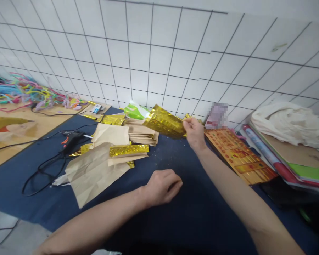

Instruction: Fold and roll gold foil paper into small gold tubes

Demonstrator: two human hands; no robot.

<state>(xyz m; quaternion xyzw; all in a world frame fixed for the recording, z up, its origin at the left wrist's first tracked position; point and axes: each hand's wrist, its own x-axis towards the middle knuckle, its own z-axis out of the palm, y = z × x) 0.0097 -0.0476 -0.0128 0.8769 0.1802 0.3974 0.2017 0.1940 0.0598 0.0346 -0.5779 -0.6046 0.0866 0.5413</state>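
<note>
My right hand (pixel 195 134) reaches toward the wall, its thumb and fingers pinched on the edge of a shiny gold foil sheet (pixel 165 122). The sheet is raised at a tilt beside a stack of brown paper (pixel 142 131). Nearer to me, my left hand (pixel 163 187) is loosely curled above the dark blue cloth (pixel 202 212), with nothing visible in it. Left of that hand lie a large creased sheet of brown paper (pixel 93 173) and a folded gold foil strip (pixel 129 150) with a brown paper edge.
A black glue gun (pixel 73 140) with a looped cord lies at left, and a yellow glue gun (pixel 7 124) beyond it. Colourful pipe cleaners (pixel 42 92) pile up by the tiled wall (pixel 138 53). At right are orange printed sheets (pixel 236 152) and white cloth (pixel 289 124).
</note>
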